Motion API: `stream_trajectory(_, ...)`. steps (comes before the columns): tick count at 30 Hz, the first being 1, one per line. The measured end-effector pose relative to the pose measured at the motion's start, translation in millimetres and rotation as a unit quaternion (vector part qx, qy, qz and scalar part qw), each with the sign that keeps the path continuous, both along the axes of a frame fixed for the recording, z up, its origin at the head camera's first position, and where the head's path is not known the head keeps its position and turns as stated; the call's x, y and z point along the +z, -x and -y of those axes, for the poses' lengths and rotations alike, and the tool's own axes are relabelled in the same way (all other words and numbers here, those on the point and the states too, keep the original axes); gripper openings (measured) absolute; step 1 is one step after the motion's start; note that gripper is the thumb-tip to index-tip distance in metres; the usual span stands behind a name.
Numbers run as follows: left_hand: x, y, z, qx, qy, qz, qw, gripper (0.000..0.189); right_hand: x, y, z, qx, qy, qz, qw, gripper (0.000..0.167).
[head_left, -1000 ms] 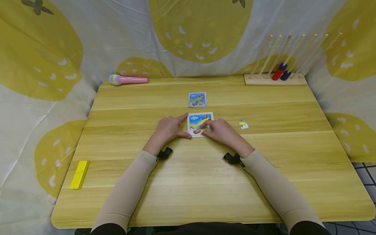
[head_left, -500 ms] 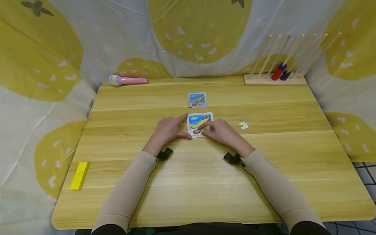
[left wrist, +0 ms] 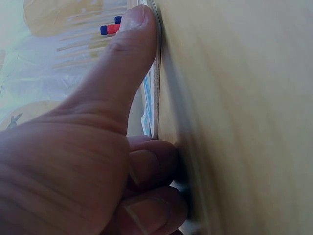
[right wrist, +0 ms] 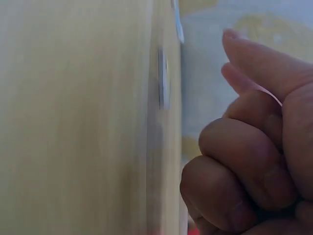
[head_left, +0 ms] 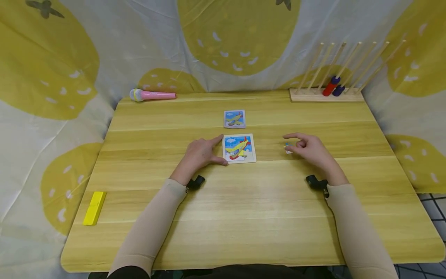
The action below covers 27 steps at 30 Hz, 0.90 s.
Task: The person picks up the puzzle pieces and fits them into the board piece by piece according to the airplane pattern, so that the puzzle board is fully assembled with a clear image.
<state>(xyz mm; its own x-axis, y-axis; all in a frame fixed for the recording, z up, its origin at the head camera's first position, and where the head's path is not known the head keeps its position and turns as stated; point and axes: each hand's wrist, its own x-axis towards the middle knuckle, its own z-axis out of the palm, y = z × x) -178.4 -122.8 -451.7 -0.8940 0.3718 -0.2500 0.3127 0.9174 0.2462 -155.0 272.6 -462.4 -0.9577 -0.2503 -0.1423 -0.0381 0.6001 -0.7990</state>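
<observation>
A small square jigsaw puzzle [head_left: 231, 144] with a yellow and red airplane lies flat in a pale frame at mid-table. White patches show in its lower part. My left hand [head_left: 201, 152] holds its left side, thumb at the near corner and index finger at the far one. In the left wrist view the thumb [left wrist: 134, 44] lies along the frame's edge. To the right, my right hand [head_left: 312, 151] hovers over a loose puzzle piece [head_left: 289, 152], partly covering it. Index finger and thumb are apart, the other fingers curled. The right wrist view shows the piece [right wrist: 163, 81] beyond the fingers.
Behind the puzzle lies a matching airplane picture card [head_left: 234, 119]. A pink toy microphone [head_left: 156, 95] sits at the back left, a wooden peg rack [head_left: 326, 97] with red and blue beads at the back right. Yellow blocks [head_left: 94, 208] lie near the left edge.
My right hand has left the puzzle and moved right to the loose piece, uncovering a piece at the puzzle's lower right. My left hand has stayed at the frame.
</observation>
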Motion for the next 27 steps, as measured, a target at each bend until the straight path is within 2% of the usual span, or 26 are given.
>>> stream_trajectory(3, 0.3, -0.6, 0.3, 0.002, 0.001, 0.001, 1.0, 0.112, -1.9, -0.4, -22.7, -0.022, -0.015, 0.006, 0.9996, 0.047)
stream_trajectory(7, -0.1, -1.2, 0.7, 0.0, 0.003, -0.003, 1.0, 0.112, -5.4, 1.1, -35.9, -0.022, -0.03, 0.022, 0.9991, 0.047)
stream_trajectory(15, -0.2, -0.2, 0.2, -0.002, 0.003, -0.009, 1.0, 0.112, -5.2, 0.8, -34.3, 0.004, -0.053, 0.026, 0.9982, 0.044)
stream_trajectory(27, 0.3, -1.4, -0.1, 0.003, 0.002, -0.004, 1.0, 0.113, -7.6, 2.3, -29.6, 0.003, -0.106, 0.009, 0.9943, 0.045)
